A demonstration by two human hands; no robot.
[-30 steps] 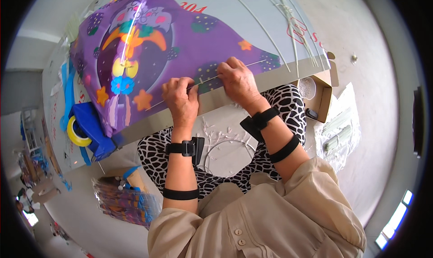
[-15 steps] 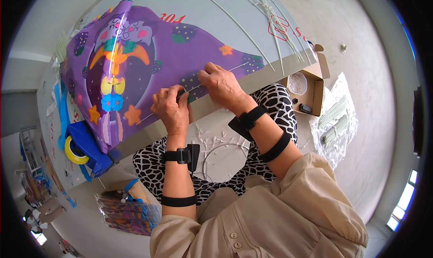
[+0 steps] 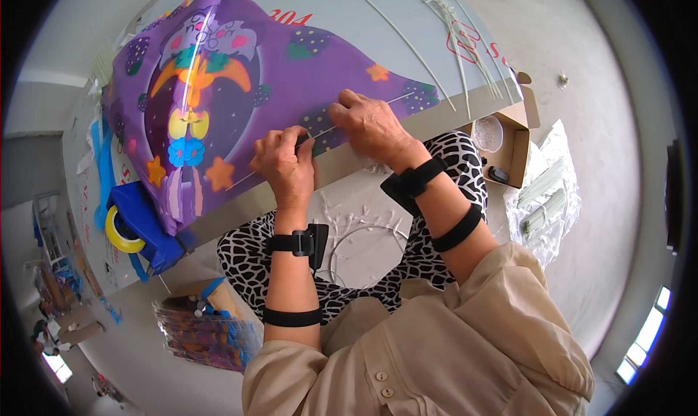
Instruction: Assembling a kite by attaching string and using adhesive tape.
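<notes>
1. Purple sheet [image 3: 254, 103], printed with orange stars: it lies on the tabletop [image 3: 371, 34], its long near edge beside the tabletop's near edge. A raised fold runs through its left part from far to near.
2. A thin rod [image 3: 325, 132] already lies along that near side, slanting from near left to far right, so placing it looks largely done.
3. The left hand [image 3: 286, 167] is at the rod's middle, its fingers drawn narrow; whether they pinch the rod or the sheet's edge, one cannot tell.
4. The right hand [image 3: 368, 127], farther right along the rod, has its fingers closed on it.
5. Whether the rod is fastened anywhere cannot be made out, so securing it cannot be counted as done.
6. Several loose rods [image 3: 445, 10] lie at the tabletop's far right, apart from the sheet and seemingly unused.
7. A blue tape dispenser [image 3: 149, 223] with a yellow roll [image 3: 113, 231] sits at the near left, touched by neither hand.
</notes>
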